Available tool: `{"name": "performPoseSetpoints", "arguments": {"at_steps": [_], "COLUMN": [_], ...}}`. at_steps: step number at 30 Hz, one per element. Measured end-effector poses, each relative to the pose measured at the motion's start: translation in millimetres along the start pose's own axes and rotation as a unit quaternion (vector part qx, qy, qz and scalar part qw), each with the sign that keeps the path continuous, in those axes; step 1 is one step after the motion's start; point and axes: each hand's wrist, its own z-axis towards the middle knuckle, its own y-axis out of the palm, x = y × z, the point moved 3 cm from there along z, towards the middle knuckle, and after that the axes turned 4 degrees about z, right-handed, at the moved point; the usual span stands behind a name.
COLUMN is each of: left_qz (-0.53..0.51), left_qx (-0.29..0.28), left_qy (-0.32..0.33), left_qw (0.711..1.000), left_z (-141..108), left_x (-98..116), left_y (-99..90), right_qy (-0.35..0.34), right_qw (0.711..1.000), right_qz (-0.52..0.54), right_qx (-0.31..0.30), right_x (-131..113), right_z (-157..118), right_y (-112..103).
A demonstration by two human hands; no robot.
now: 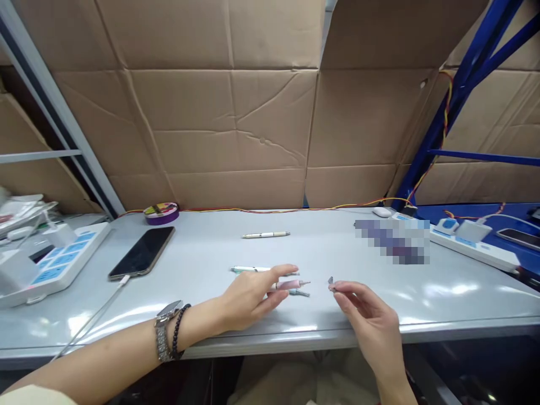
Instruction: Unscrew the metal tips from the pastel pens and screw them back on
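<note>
My left hand [255,295], with a watch and a dark bead bracelet at the wrist, holds a pink and white pen [287,285], its thin tip pointing right. Under and behind this hand lie a green and white pen [248,269] and a bluish pen [300,293], both partly hidden. To the right, my right hand [371,320] pinches a small dark metallic piece [331,283] between thumb and fingertips, a short gap from the pen's tip. Farther back a white and beige pen [266,234] lies alone on the grey table [211,247].
At the left are a charging black phone [142,253], a purple tape roll [161,214] and a power strip [70,261]. Another power strip [476,244] and a blurred-out object [392,241] are at the right. Cardboard [228,112] stands behind the table.
</note>
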Motion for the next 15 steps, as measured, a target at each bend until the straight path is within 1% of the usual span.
{"name": "performPoseSetpoints", "arguments": {"at_steps": [2,5,8,11,15], "left_qz": [0.023,0.051,0.08,0.088,0.085], "left_qx": [-0.039,-0.065,-0.07,-0.062,-0.047], "left_qy": [-0.023,-0.024,-0.032,-0.033,-0.039], "left_qw": [0.999,0.996,0.994,0.994,0.995], "left_z": [1.1,2.2,2.1,0.9,-0.2], "left_x": [1.0,3.3,3.8,3.5,1.3], "left_y": [2.7,5.6,8.0,9.8,11.7], "right_qy": [-0.01,-0.036,-0.083,-0.128,-0.151], "right_qw": [0.999,0.997,0.992,0.986,0.983], "right_qz": [-0.021,-0.05,-0.063,-0.063,-0.042], "right_qx": [-0.032,-0.055,-0.074,-0.086,-0.098], "right_x": [-4.7,-10.3,-16.0,-21.7,-24.1], "right_z": [-0.6,-4.2,-10.6,-16.2,-19.3], "right_y": [4.1,9.8,17.0,24.8,33.2]}}
